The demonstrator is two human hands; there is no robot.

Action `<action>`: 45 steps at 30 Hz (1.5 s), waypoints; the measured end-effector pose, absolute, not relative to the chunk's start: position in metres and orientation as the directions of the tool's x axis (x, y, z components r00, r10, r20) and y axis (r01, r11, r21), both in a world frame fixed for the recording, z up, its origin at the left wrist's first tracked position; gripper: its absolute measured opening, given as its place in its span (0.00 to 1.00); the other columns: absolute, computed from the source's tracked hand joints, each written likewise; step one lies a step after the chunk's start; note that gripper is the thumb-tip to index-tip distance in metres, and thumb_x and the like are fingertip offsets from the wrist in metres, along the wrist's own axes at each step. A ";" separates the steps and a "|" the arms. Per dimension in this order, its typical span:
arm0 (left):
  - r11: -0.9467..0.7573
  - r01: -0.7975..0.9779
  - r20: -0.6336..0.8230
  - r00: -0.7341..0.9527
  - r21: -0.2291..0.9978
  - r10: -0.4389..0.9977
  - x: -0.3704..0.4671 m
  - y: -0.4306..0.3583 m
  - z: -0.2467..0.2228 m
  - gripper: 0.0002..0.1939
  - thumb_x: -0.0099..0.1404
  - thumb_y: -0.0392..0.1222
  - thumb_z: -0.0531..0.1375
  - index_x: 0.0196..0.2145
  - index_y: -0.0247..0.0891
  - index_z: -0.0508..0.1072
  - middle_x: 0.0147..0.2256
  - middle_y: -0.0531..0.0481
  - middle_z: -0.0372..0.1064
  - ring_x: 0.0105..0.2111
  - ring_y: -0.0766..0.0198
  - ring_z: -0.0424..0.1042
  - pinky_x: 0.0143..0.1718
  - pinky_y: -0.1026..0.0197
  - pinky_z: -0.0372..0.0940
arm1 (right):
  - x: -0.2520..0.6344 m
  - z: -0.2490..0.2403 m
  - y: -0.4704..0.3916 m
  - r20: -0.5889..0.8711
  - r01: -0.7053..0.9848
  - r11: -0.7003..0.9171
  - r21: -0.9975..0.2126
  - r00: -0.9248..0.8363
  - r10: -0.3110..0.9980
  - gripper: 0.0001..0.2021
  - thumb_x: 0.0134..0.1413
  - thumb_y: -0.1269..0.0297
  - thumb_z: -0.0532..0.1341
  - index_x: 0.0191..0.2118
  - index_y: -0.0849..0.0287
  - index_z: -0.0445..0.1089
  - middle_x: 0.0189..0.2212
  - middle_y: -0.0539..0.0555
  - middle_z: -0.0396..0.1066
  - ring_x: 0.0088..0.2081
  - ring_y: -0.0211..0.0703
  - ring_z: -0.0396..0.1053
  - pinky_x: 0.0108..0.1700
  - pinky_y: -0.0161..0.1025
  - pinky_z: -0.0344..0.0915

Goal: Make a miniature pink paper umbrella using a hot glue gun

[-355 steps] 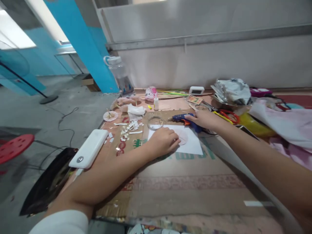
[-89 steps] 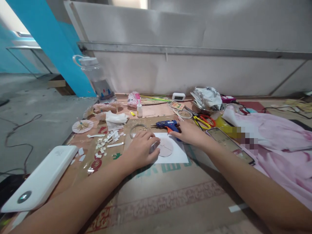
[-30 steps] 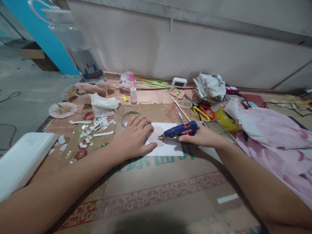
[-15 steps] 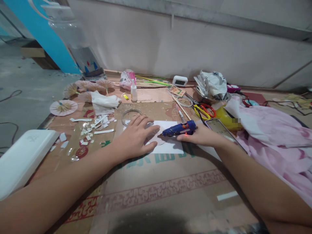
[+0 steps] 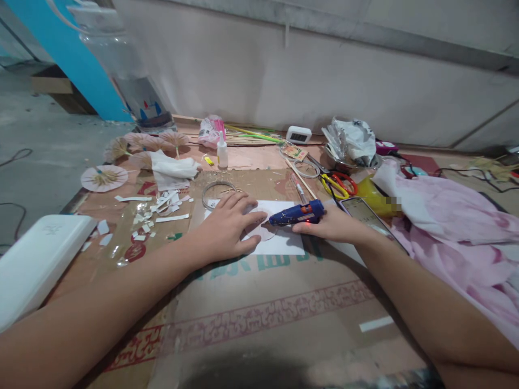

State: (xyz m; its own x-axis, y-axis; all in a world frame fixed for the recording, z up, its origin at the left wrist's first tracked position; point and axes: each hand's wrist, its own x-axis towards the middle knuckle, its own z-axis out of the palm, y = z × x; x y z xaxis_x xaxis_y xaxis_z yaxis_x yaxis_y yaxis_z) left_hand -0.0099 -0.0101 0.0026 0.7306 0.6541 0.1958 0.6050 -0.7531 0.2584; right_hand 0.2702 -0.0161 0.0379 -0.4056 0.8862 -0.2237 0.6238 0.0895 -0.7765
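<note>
My right hand (image 5: pixel 330 222) is wrapped round a blue hot glue gun (image 5: pixel 295 213), whose red light is lit. The gun's nozzle points left, close over a pale round disc (image 5: pixel 267 231). That disc lies on a white sheet of paper (image 5: pixel 290 246). Fingers spread, my left hand (image 5: pixel 231 224) rests flat on the sheet and the disc's left side. The hand covers part of both. Just behind its fingers lies a silvery ring (image 5: pixel 205 193), perhaps a roll of tape.
Cardboard (image 5: pixel 243 302) covers the work surface. Paper scraps (image 5: pixel 162 208), small paper umbrellas (image 5: pixel 104 178) and a white box-like device (image 5: pixel 44 265) are at left. A glue bottle (image 5: pixel 222 151) stands behind. Scissors (image 5: pixel 340 186), a phone (image 5: pixel 363 213) and pink cloth (image 5: pixel 454 210) lie at right.
The glue gun's nozzle has shifted very slightly over the disc. My left hand stays in place, and the whole view has moved a little.
</note>
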 end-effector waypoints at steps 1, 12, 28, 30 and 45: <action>-0.754 0.606 0.193 0.732 0.256 0.654 -0.010 -0.010 0.003 0.22 0.68 0.51 0.58 0.58 0.46 0.72 0.60 0.41 0.64 0.63 0.42 0.58 0.66 0.36 0.51 | 0.270 0.038 -0.016 -0.227 0.623 0.086 -0.778 -0.405 0.886 0.20 0.50 0.49 0.69 0.44 0.58 0.81 0.36 0.54 0.81 0.37 0.48 0.76 0.41 0.41 0.72; -0.759 0.597 0.202 0.735 0.259 0.647 -0.010 -0.010 0.003 0.22 0.67 0.50 0.59 0.57 0.45 0.72 0.59 0.41 0.65 0.63 0.43 0.58 0.65 0.37 0.52 | 0.270 0.038 -0.017 -0.259 0.630 0.076 -0.773 -0.423 0.869 0.20 0.51 0.49 0.68 0.44 0.59 0.80 0.37 0.54 0.81 0.39 0.48 0.75 0.42 0.41 0.72; -0.756 0.602 0.180 0.739 0.258 0.649 -0.009 -0.009 0.005 0.23 0.67 0.51 0.59 0.58 0.44 0.72 0.59 0.40 0.64 0.63 0.43 0.59 0.66 0.37 0.52 | 0.272 0.035 -0.016 -0.245 0.582 0.080 -0.809 -0.457 0.855 0.24 0.51 0.46 0.69 0.47 0.59 0.80 0.39 0.55 0.81 0.39 0.48 0.76 0.43 0.42 0.72; -0.752 0.606 0.176 0.736 0.260 0.654 -0.009 -0.009 0.005 0.23 0.67 0.51 0.59 0.58 0.44 0.72 0.60 0.40 0.64 0.63 0.42 0.58 0.66 0.37 0.52 | 0.272 0.035 -0.016 -0.251 0.589 0.076 -0.805 -0.453 0.855 0.24 0.51 0.46 0.69 0.47 0.59 0.80 0.39 0.56 0.81 0.39 0.48 0.76 0.43 0.42 0.72; -0.749 0.604 0.183 0.732 0.274 0.657 -0.009 -0.009 0.004 0.23 0.67 0.51 0.59 0.58 0.44 0.72 0.59 0.40 0.65 0.62 0.42 0.59 0.65 0.36 0.53 | 0.273 0.036 -0.015 -0.260 0.619 0.097 -0.780 -0.461 0.848 0.25 0.50 0.45 0.69 0.48 0.59 0.80 0.39 0.55 0.82 0.38 0.48 0.76 0.41 0.41 0.71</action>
